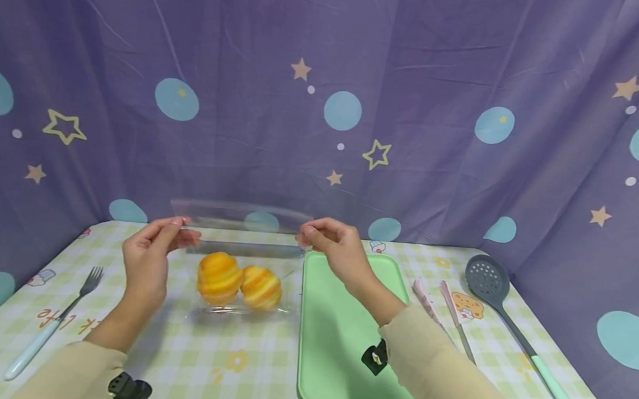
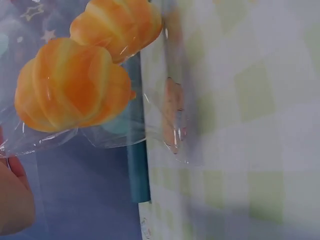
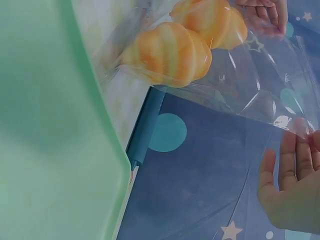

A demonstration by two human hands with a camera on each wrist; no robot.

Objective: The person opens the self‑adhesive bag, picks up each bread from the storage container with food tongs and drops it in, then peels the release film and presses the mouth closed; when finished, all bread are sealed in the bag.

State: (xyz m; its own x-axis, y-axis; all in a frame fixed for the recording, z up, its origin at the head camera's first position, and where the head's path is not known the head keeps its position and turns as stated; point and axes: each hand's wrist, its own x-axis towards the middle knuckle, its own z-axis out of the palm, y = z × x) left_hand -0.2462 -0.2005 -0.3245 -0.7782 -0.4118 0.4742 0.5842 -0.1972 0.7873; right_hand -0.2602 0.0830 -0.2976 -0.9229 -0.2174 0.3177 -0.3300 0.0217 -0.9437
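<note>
Two orange-and-yellow striped bread rolls (image 1: 219,279) sit side by side in the bottom of a clear plastic bag (image 1: 231,212). My left hand (image 1: 148,253) pinches the bag's upper left corner between thumb and fingers. At the upper right corner, my right hand (image 1: 341,249) grips the film the same way, and the top edge stretches between both hands. The right wrist view shows the fingertips (image 3: 302,145) of that hand at the bag's edge. Behind the bag, a teal bar (image 3: 147,125) lies along the table's back edge.
A green tray (image 1: 336,371) lies right of the bag, partly under my right forearm. Two pink-handled utensils (image 1: 451,299) and a grey slotted spoon (image 1: 525,343) lie further right. At the left is a fork (image 1: 53,326). A purple curtain (image 1: 437,78) hangs behind the table.
</note>
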